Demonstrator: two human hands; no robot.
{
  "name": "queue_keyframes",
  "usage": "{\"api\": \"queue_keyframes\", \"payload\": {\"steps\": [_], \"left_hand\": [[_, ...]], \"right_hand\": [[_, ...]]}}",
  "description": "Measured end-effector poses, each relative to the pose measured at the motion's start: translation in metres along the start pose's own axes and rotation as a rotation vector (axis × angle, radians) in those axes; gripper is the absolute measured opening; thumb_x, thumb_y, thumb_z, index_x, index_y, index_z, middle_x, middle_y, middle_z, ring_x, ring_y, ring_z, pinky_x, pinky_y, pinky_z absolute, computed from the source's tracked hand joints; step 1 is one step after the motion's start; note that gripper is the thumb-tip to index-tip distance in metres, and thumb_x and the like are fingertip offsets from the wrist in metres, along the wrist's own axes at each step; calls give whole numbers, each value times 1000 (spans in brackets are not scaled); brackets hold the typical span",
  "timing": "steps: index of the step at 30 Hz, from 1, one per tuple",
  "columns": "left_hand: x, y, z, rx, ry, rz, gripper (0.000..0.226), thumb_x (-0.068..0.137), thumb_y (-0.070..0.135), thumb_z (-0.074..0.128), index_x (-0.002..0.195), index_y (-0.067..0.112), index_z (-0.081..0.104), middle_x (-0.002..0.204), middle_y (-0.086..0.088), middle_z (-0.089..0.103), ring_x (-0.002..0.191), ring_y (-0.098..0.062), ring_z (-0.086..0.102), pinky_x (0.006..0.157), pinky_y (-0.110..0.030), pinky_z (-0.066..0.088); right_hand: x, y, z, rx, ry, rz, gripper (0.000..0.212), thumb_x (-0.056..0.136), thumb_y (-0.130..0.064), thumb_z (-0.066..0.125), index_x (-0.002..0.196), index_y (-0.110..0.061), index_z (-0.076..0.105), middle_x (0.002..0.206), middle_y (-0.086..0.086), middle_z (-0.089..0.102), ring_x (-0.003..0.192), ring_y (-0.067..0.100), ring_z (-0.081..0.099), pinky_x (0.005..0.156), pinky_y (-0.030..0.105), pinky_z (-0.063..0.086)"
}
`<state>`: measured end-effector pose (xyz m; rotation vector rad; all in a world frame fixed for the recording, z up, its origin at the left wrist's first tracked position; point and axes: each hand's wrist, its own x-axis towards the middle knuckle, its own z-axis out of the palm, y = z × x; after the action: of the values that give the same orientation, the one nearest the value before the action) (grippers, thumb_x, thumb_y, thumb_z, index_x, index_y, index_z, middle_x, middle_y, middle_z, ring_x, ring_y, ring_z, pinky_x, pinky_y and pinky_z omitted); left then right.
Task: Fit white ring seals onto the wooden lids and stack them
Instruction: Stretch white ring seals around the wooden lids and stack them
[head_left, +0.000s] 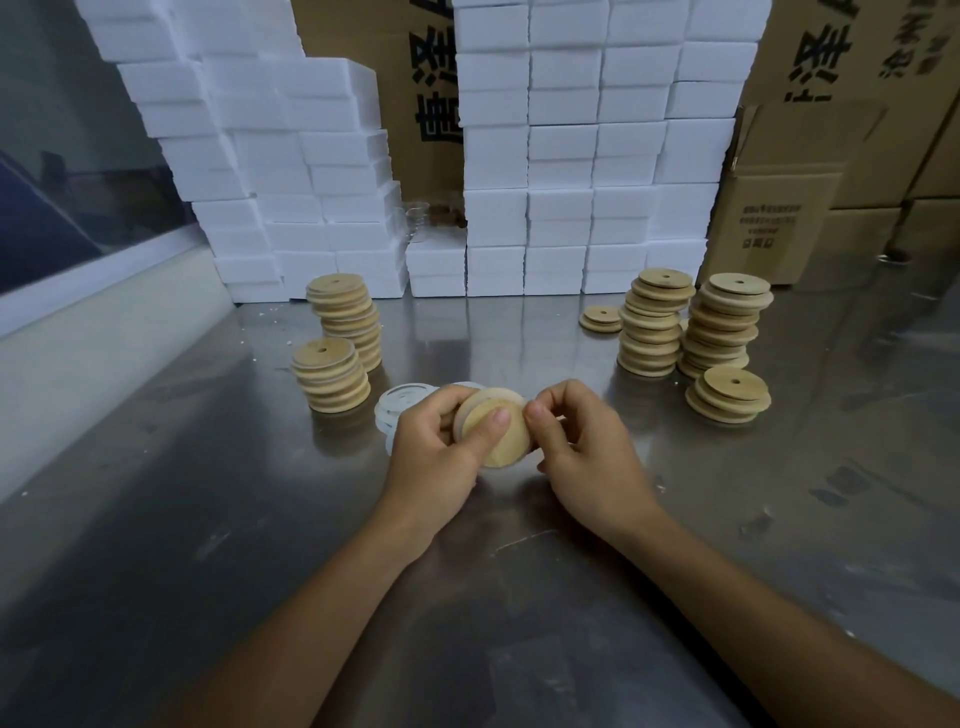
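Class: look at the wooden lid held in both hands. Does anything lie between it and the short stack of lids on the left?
Nothing visible does. The lid is held above the table, and the steel between it and the left stack is bare. The white rings sit just below that path.

Tan wooden lids (727, 322); white ring seals (387, 413); grey table (208, 519).

Two bare forearms come in from the lower edge, with no sleeves, gloves, watch or bands showing on them. The left hand (441, 441) and right hand (582, 441) are bare as well, without rings. The fingernails that show are short, plain and unpainted. No clothing is visible anywhere.
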<state>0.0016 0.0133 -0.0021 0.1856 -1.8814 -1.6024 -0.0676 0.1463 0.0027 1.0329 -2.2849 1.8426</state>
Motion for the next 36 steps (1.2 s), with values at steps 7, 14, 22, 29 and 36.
{"api": "queue_keyframes", "payload": {"steps": [7,14,22,29,36], "left_hand": [[0,-3,1,108,67,42,28,85,15,74,107,33,71,87,9,73,70,0,64,52,-15,47],[-2,0,0,643,174,465,16,83,12,74,97,17,79,91,5,65,84,-7,58,75,-13,43],[0,6,-5,650,199,440,11,79,4,74,75,13,70,75,8,64,67,-11,57,64,-22,45],[1,1,-6,589,227,294,16,76,2,74,69,13,65,62,12,60,65,-6,58,59,-7,39],[0,0,-7,638,159,294,18,80,9,67,69,19,57,62,8,57,62,-10,55,58,-27,47]], "right_hand": [[3,2,-2,70,15,15,18,86,-5,72,81,-19,62,73,-7,66,65,4,61,63,24,49],[1,0,-4,-96,60,-88,17,87,-6,69,79,-21,65,76,-10,66,78,6,62,59,22,51],[2,5,-3,-111,27,-87,14,88,-18,71,83,-26,61,78,-12,67,80,1,63,63,10,45],[6,9,-3,-121,43,20,22,80,-24,81,77,-26,59,74,-11,68,70,1,65,65,19,54],[8,13,-6,-98,71,4,26,77,-21,83,71,-27,58,68,-7,68,65,6,65,62,25,55]]}}
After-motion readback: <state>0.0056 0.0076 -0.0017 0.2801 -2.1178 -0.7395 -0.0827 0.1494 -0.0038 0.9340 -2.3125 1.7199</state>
